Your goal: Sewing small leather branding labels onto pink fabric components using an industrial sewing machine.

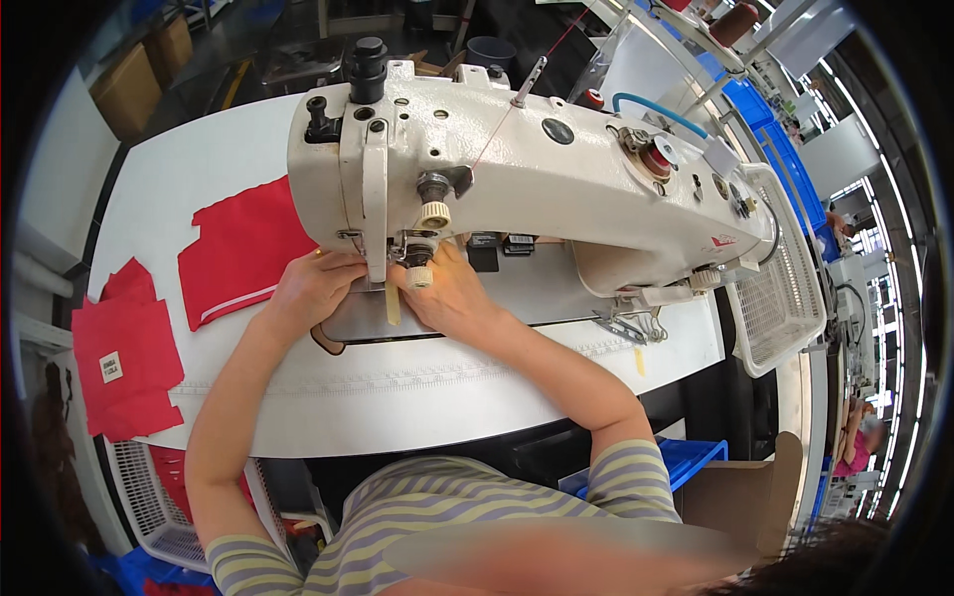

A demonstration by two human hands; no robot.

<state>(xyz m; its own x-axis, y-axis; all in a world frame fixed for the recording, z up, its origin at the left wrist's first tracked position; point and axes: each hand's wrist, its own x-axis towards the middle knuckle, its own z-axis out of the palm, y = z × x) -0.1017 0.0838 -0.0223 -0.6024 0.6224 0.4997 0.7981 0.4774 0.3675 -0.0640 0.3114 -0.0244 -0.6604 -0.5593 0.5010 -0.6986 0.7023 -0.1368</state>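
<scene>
A white sewing machine stands over a steel plate on the white table. My left hand is at the left of the needle area, its fingers closed on something I cannot make out. My right hand reaches in beside the presser mechanism, fingers bent together, partly hidden by it; what they hold is hidden. A yellow tape strip lies between my hands. A red fabric piece with a white stripe lies left of the machine, and another with a pale label lies farther left.
A white basket sits at the table's right end; another with red fabric is below the left edge. Metal tools lie near the machine's base. Blue bins and distant co-workers are at right, a cardboard box below.
</scene>
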